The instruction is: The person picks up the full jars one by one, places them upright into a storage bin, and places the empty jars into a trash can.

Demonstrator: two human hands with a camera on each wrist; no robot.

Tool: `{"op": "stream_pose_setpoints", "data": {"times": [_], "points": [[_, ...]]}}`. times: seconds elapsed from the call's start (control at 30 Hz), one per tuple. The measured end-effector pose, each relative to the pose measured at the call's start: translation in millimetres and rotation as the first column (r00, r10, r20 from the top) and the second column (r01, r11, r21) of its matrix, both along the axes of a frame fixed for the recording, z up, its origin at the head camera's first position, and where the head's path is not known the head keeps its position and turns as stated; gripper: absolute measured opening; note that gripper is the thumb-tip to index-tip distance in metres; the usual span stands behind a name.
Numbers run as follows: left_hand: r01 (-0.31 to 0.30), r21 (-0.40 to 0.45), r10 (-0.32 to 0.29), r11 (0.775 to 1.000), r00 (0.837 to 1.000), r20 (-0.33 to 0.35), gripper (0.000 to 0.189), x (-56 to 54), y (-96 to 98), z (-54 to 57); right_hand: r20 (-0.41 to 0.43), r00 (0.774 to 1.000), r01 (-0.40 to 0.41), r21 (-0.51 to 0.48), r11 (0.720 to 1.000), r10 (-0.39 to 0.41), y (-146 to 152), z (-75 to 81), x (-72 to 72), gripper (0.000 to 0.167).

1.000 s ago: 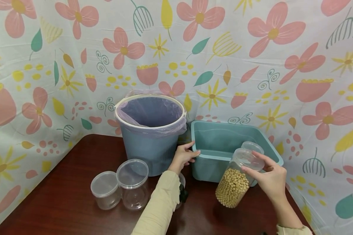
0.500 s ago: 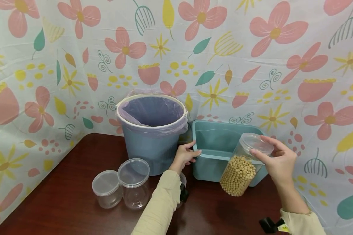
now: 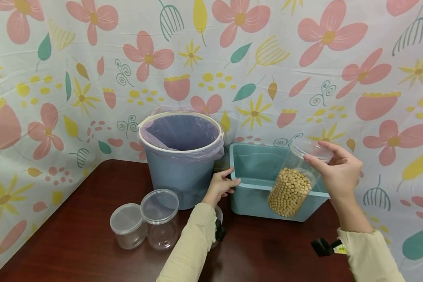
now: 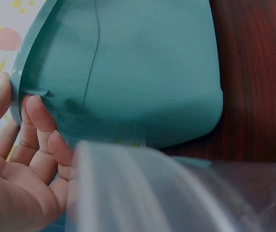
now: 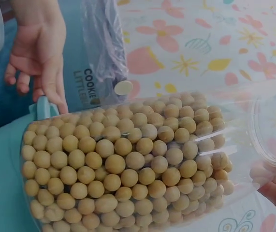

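Observation:
My right hand (image 3: 342,172) grips a clear screw-top jar (image 3: 290,192) by its lid, thumb in front. The jar is more than half full of round, pale yellow soybeans (image 5: 128,169) and tilts, its base toward the lower left. In the head view it overlaps the front wall of a teal plastic bin (image 3: 246,203). My left hand (image 3: 220,186) pinches that bin's left rim, thumb on one side and fingers on the other, as the left wrist view also shows at the rim (image 4: 17,87).
A blue bucket (image 3: 179,184) with a purple liner stands left of the bin. Two lidded clear jars (image 3: 127,231) sit at the front left, one taller. Another clear container (image 3: 218,213) is partly hidden behind the left forearm. A flowered curtain (image 3: 253,78) closes off the back of the dark table (image 3: 70,227).
My right hand has lifted the soybean jar up and slightly to the right, from low before the bin to across its front rim. My left hand stays on the rim.

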State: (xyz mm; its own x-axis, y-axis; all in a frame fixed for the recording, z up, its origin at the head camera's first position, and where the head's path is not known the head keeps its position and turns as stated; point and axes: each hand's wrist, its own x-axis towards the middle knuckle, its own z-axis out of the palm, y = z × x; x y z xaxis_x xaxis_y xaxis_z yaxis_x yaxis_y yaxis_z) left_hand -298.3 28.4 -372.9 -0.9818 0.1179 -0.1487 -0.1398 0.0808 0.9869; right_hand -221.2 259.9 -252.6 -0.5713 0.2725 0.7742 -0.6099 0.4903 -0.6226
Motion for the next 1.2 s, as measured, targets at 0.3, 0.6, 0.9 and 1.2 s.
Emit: {"op": "stream_pose_setpoints", "data": {"times": [0.3,0.6,0.9,1.2], "points": [[0.004,0.015,-0.004,1.000,1.000,0.005,0.055,1.8,0.6,1.8,-0.025,0.995,0.092,-0.046,0.995,-0.093,-6,17.9,-18.0,0.039],[-0.007,0.011,0.007,1.000,1.000,-0.002,0.054,2.5,0.3,2.0,-0.077,0.990,0.116,-0.051,0.992,-0.120,-11,24.9,-38.7,0.043],[-0.003,0.042,0.003,0.999,1.000,-0.003,0.055,0.4,0.1,-2.6,-0.041,0.988,0.141,-0.169,0.976,-0.150,-20,13.2,-57.8,0.050],[0.003,0.039,-0.003,0.999,1.000,-0.004,0.054,-1.1,0.5,-2.5,-0.096,0.979,0.159,-0.190,0.969,-0.180,-11,-30.5,-85.1,0.055]]}}
